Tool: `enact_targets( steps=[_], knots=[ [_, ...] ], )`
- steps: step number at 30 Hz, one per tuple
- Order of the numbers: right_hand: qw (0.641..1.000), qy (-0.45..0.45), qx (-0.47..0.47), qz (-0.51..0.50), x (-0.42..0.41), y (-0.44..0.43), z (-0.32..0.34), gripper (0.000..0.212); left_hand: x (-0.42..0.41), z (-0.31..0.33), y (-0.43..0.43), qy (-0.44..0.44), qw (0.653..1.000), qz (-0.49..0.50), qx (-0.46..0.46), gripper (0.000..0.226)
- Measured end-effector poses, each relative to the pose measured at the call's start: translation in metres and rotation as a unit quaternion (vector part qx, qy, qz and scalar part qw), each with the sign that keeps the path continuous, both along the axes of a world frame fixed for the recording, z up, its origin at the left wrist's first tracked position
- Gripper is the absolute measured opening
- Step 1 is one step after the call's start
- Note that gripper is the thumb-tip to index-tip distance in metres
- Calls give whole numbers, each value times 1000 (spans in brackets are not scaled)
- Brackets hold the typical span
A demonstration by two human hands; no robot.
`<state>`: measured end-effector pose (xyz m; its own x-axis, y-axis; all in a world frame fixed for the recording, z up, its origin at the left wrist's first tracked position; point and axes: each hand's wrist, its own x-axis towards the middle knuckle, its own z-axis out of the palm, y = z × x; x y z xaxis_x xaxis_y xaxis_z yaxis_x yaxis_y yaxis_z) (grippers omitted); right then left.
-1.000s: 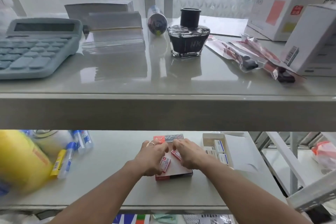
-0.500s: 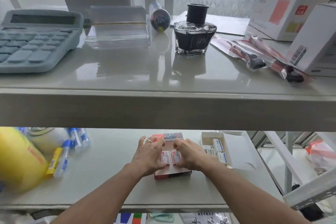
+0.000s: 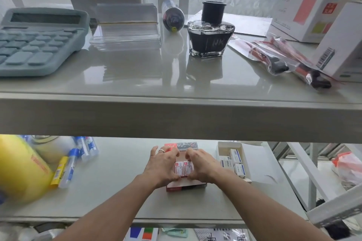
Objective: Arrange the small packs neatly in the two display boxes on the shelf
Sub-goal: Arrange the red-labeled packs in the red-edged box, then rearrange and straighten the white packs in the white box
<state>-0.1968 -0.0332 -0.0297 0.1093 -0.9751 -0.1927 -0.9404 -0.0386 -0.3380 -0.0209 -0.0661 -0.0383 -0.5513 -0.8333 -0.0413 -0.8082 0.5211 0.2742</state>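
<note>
**Squaring red packs, lower shelf**

Lower shelf (image 3: 117, 191), bottom half of frame, grey and glossy. Left hand (image 3: 162, 166) and right hand (image 3: 201, 166) were cupped narrow around two red-and-white packs (image 3: 183, 168), pressing them together inside the red display box (image 3: 186, 187) at lower centre. Right of it sat the white display box (image 3: 229, 146) with blue-labelled packs (image 3: 235, 156) askew. Advice: press evenly from both sides, edges flush against the box wall.

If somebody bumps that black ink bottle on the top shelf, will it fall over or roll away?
The ink bottle probably would not tip easily: its base looks wide and its body squat. It seems unlikely to roll, since it has flat sides. It looks like glass full of dark ink, so likely heavy for its size and breakable, and the shelf looks glossy, so it may slide.
</note>
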Motion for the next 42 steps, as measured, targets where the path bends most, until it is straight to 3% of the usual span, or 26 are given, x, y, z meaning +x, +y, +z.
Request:
enact_targets(
  steps=[35, 38, 42],
  knots=[
    [1000, -22, -5, 2, -2, 6, 12, 56, 3, 4, 1, 21, 1000, -2, 19, 57],
    [997, -55, -52, -25, -24, 13, 37, 47, -2, 19, -1, 49, 999, -11, 15, 53],
    [991, -44, -66, -111, -83, 26, 74, 24, -39, 45, -2, 107, 993, -46, 6, 23]
  ],
)
